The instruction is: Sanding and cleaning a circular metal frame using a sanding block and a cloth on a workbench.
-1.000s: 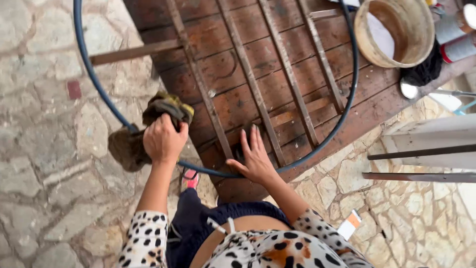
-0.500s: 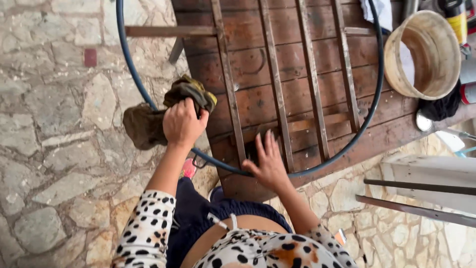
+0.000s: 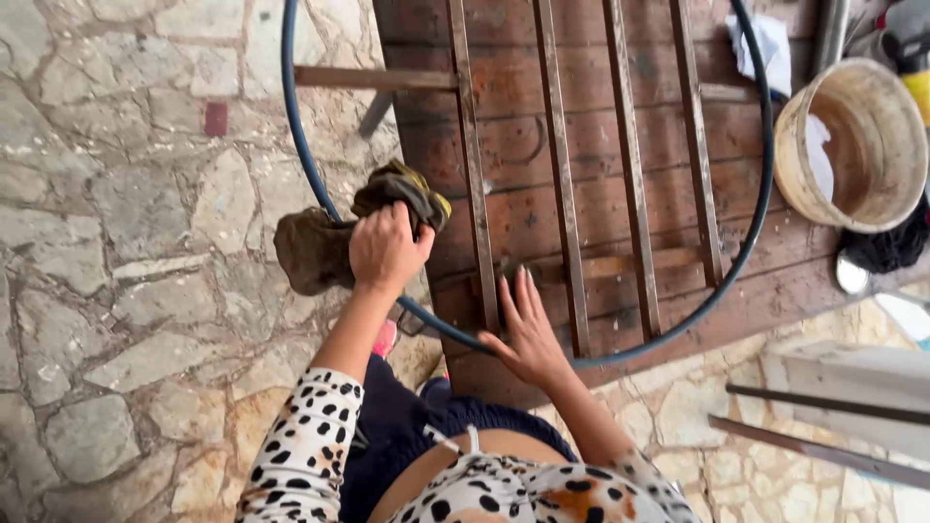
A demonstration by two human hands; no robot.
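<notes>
The left hand (image 3: 386, 250) sits just left of centre frame, fingers (image 3: 412, 225) curled tight around a bunched olive-brown rag (image 3: 315, 250), pressing it right against the dark blue metal hoop (image 3: 300, 155) where the hoop hangs off the left edge of the counter (image 3: 601, 203). Part of the rag spills out to the left of the fist, part bunches up above the knuckles. The right hand (image 3: 528, 334), in the lower centre, lies flat and open on the worn reddish-brown wooden counter, fingers spread, holding nothing, its heel resting over the lower arc of the hoop. Thin metal bars (image 3: 562, 194) run up the frame inside the hoop, welded across it, and the right hand's fingertips lie between two of them. At upper right a round, grimy bucket (image 3: 852, 145) stands on the counter just outside the hoop, with a white cloth (image 3: 770, 44) above it. Stone paving (image 3: 126, 291) fills the left side of the frame, and spotted sleeves (image 3: 305, 446) show at the bottom.
</notes>
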